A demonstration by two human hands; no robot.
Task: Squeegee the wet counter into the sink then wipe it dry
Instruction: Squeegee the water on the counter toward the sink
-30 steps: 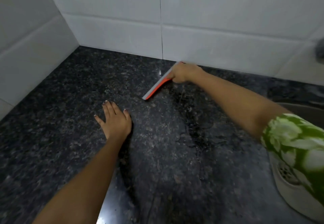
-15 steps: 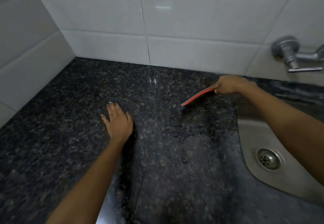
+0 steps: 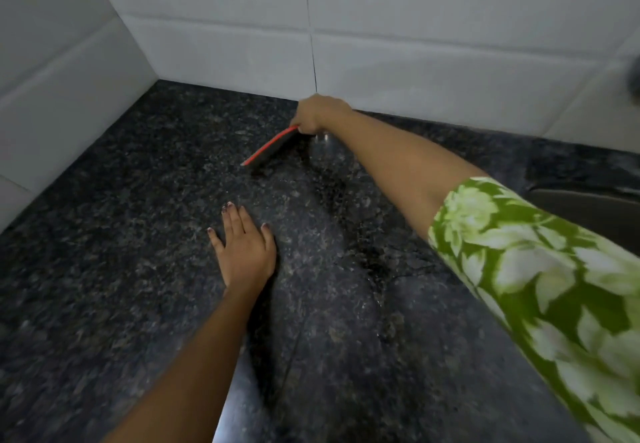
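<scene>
The right hand (image 3: pixel 317 114) grips the squeegee (image 3: pixel 269 147) near the counter's (image 3: pixel 104 234) back edge; left hand (image 3: pixel 244 246) lies flat, holding nothing. A tilted blade may leave streaks before the sink (image 3: pixel 588 214).

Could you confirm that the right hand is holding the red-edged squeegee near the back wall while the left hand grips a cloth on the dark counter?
Not quite. The head view shows the left hand gripping nothing: it rests flat, fingers straight, on the dark counter. No cloth is in view. The rest stands: the right hand holds the red-edged squeegee near the back wall.
</scene>
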